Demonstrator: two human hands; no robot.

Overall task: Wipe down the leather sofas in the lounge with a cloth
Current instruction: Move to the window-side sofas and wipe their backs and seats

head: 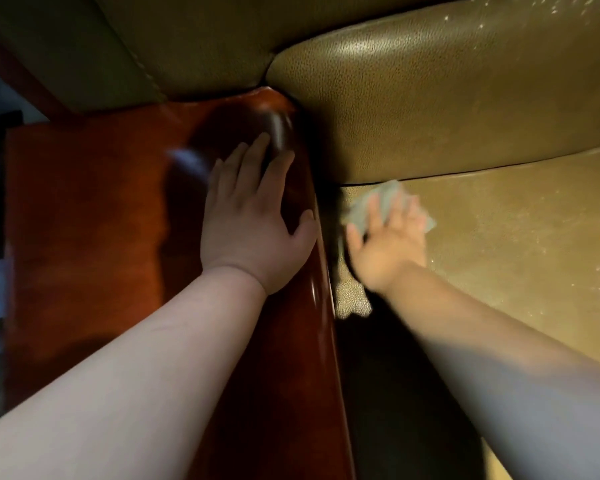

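From the head view, the 1 camera here, the person leans in over the corner of a leather sofa (465, 109), and the 2 hands divide the work. The left hand (253, 216) lies flat on the polished wooden armrest (284, 341), fingers straight and slightly spread, thumb reaching toward the inner edge; it holds nothing, and it is probably there as a prop to carry the body's weight while the other arm reaches in. The right hand (385, 237) is spread open, palm down, pressing a pale grey-green cloth (361, 209) onto the seat cushion (516, 244), just beside the dark gap next to the armrest and close under the seam where the backrest meets the seat. The cloth shows beyond the fingertips and on both sides of the hand, so it is pinned under the flat hand rather than bunched in a fist. That hand is blurred, which suggests a wiping stroke.
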